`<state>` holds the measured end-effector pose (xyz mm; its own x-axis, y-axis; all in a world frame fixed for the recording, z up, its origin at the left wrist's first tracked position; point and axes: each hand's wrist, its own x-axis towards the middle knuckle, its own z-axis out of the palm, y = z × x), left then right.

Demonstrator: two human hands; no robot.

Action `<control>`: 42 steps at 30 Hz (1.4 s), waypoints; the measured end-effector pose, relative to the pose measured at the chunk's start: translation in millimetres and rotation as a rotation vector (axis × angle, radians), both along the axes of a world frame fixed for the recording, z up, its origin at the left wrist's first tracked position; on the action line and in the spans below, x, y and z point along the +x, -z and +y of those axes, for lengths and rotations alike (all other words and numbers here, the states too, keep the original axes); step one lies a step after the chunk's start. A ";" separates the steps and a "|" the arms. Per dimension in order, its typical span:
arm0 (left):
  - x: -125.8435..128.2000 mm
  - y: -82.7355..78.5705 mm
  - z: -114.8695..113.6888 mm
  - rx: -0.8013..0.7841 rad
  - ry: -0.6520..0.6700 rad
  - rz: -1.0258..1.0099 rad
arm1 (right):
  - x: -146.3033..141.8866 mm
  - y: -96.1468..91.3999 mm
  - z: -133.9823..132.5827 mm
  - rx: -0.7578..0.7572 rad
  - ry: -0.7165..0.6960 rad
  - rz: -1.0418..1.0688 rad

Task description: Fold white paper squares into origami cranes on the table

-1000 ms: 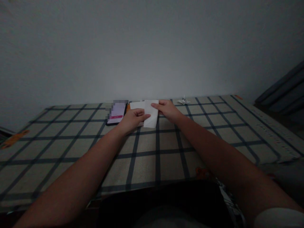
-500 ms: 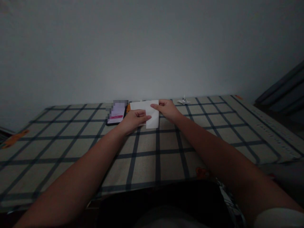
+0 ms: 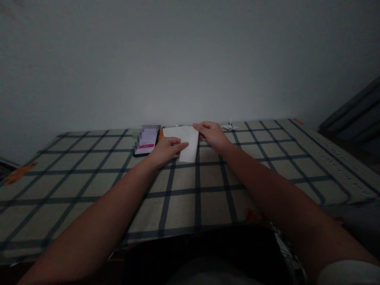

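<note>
A white sheet of paper (image 3: pixel 190 147) is held between my two hands near the far side of the table. A flap of it lies folded over at its right part. My left hand (image 3: pixel 169 149) grips the paper from the left, thumb on top and the other fingers curled. At the upper right corner, my right hand (image 3: pixel 211 133) pinches the paper's edge between thumb and fingers. Some fingertips of both hands are hidden behind or under the sheet.
A phone (image 3: pixel 147 139) with a lit screen lies left of the paper. A small folded paper figure (image 3: pixel 230 126) sits at the right, near the wall (image 3: pixel 190 63). The checked tablecloth (image 3: pixel 184 206) spreads beneath everything. Dark slanted shapes (image 3: pixel 356 107) stand at the far right.
My right hand has shifted slightly right and up, its thumb now at the paper's upper right corner. The paper's lower end has swung a little left. My left hand stays nearly still.
</note>
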<state>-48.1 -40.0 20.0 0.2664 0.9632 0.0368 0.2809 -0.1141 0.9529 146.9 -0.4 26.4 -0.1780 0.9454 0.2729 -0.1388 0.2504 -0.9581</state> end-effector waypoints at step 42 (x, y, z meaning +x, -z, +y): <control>-6.3 -8.2 -0.7 0.139 -0.002 0.177 | 3.7 -8.1 -3.4 -0.099 -0.069 -0.148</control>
